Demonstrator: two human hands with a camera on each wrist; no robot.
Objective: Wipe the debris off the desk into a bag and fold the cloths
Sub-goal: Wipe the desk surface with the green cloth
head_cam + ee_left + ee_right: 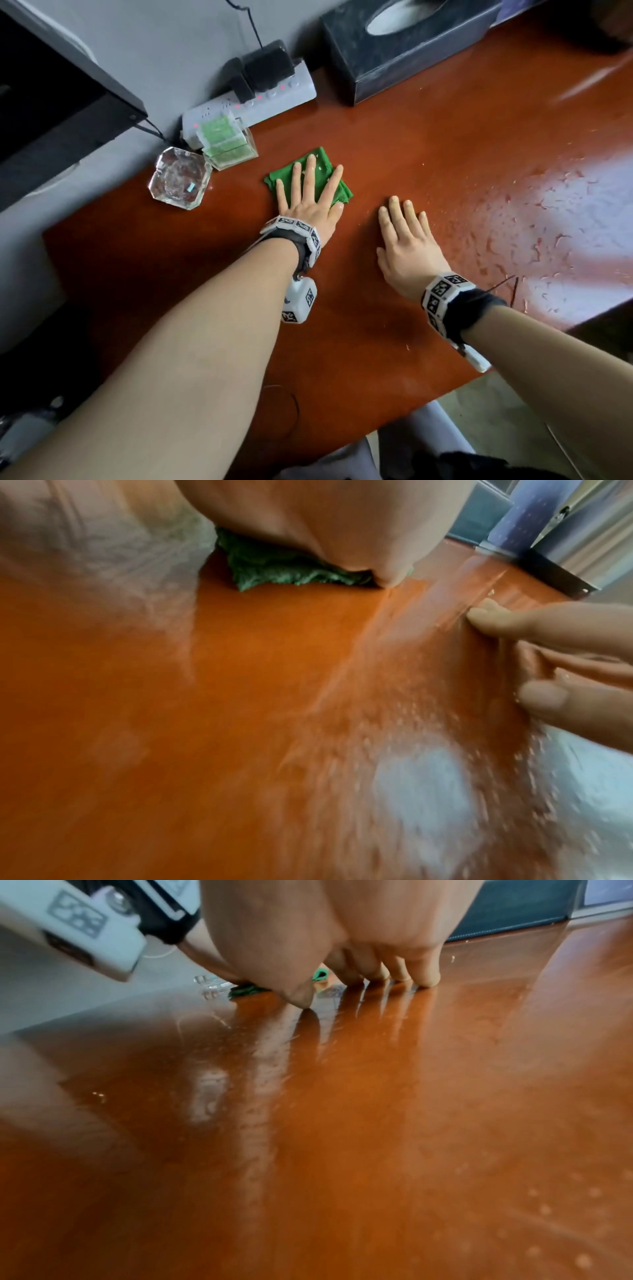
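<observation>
A folded green cloth [322, 162] lies on the red-brown desk [205, 274], left of centre. My left hand [308, 195] lies flat on it with straight, spread fingers; in the left wrist view the palm [325, 520] covers most of the cloth [274, 569]. To its right my right hand [406, 233] rests flat on the bare desk, fingers straight and together. In the right wrist view the fingertips [424, 980] touch the glossy desk [342, 1123]. Pale crumbs and flakes of debris [548, 240] are scattered over the desk right of the right hand.
A glass ashtray [180, 178] and a clear box of green pads [227, 144] stand at the back left. Behind them lies a white power strip [274, 97] with black plugs. A dark tissue box [404, 48] stands at the back. The desk's front edge runs below my forearms.
</observation>
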